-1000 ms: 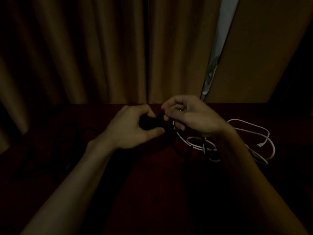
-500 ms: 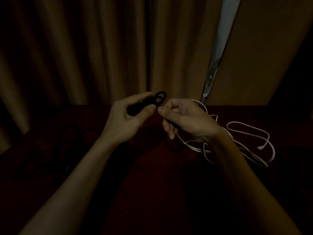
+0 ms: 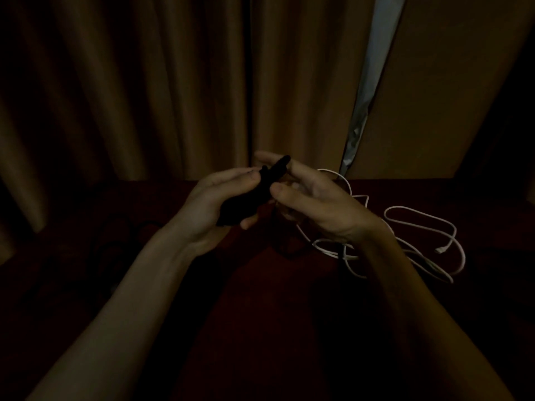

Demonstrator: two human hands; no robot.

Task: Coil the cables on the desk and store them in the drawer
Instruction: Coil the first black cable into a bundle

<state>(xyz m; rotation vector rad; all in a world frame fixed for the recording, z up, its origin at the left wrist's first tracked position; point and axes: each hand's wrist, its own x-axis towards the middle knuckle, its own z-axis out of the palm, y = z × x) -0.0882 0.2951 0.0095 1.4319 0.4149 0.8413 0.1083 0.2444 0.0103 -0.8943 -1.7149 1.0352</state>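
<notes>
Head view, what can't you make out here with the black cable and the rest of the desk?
Black cable: head view, too dark to count its loops; the left hand wraps its lower part.
Right hand: its fingers lie behind the bundle, so its grip is unclear.
White cable: part runs under the right forearm.
Dark shapes left on the desk: lost in shadow.
Drawer: not in view.

One head-worn wide-angle camera looks forward and down, close over the desk (image 3: 260,314), facing curtains (image 3: 144,82).

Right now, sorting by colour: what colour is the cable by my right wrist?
The cable is white; head view.
</notes>
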